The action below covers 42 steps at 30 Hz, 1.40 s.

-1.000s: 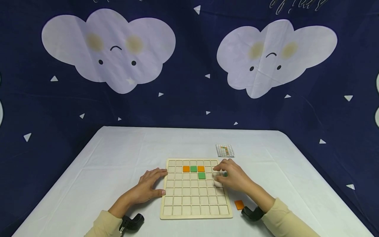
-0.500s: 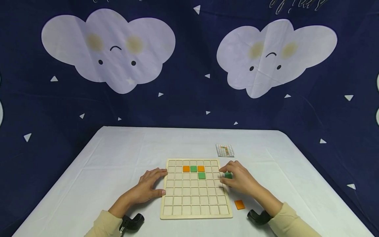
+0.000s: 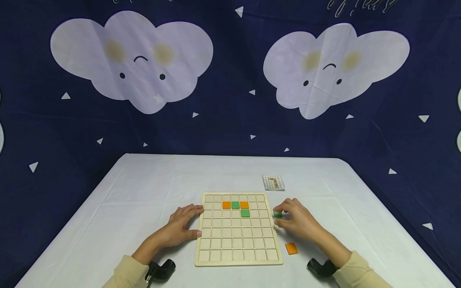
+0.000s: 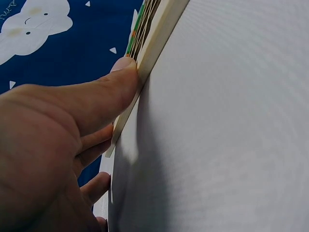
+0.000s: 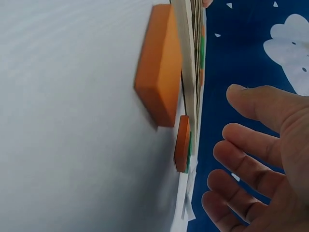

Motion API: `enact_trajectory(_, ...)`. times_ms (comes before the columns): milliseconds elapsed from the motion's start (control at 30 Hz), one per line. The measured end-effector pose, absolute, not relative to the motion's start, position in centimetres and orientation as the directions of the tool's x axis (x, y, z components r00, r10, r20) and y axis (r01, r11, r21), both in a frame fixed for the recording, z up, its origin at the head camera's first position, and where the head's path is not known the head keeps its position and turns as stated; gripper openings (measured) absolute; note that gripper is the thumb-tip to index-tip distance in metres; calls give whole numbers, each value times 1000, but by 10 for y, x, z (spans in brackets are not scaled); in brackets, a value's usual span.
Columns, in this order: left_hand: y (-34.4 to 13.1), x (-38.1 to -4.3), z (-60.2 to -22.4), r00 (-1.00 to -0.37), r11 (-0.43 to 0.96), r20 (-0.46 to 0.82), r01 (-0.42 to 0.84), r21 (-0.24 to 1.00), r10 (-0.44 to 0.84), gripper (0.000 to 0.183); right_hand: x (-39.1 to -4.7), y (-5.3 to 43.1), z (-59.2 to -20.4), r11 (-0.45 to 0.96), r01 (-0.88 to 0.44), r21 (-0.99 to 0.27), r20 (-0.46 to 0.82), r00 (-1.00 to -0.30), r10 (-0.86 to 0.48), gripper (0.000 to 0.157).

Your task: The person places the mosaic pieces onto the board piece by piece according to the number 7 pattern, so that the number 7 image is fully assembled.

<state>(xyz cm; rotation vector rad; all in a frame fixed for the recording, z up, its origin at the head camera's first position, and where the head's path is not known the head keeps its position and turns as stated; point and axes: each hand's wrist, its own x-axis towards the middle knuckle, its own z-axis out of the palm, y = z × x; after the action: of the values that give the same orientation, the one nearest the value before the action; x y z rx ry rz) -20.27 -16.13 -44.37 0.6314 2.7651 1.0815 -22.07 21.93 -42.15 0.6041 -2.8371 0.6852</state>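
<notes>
A pale wooden grid board (image 3: 226, 244) lies on the table, with two orange tiles and two green tiles in its upper cells. My left hand (image 3: 176, 229) rests its thumb and fingertips on the board's left edge, fingers fairly straight. Just off the right edge, my right hand (image 3: 299, 220) hovers over a loose green tile (image 3: 277, 214), thumb and fingers apart. The right wrist view shows a gap between that hand (image 5: 270, 164) and the tiles. There, a near orange tile (image 5: 157, 72) and a farther orange tile (image 5: 182, 145) stand before a partly hidden green tile (image 5: 189, 157).
A small card with a coloured grid pattern (image 3: 273, 183) lies beyond the board's upper right corner. One loose orange tile (image 3: 291, 248) sits beside the board's lower right. White cloth (image 3: 151, 176) covers the table; a dark blue cloud-printed backdrop (image 3: 230, 132) hangs behind.
My right hand has moved right, from over the board's right columns to above the loose green tile outside the edge. The left hand and the board have stayed put.
</notes>
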Motion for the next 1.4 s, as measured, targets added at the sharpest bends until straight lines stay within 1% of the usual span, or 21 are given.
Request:
enact_trajectory(100, -161, -203, -444, -910, 663, 47, 334, 670, 411, 66, -220, 222, -422, 814, -415, -407, 243, -908, -342, 24)
enact_trajectory(333, -161, -203, -444, -909, 662, 47, 336, 670, 414, 67, -217, 227, -425, 824, -426, -373, 262, -901, -347, 24)
enact_trajectory(667, -162, -203, -442, -910, 661, 52, 336, 671, 411, 68, -215, 232, -427, 844, -408, -349, 251, -908, -335, 27)
enact_trajectory(833, -161, -201, -442, -912, 661, 55, 335, 672, 406, 67, -215, 235, -430, 857, -398, -327, 254, -911, -326, 25)
enact_trajectory(1400, -161, -203, -445, -914, 662, 43, 323, 676, 403, 67, -216, 240, -432, 879, -350, -323, 186, -934, -304, 21)
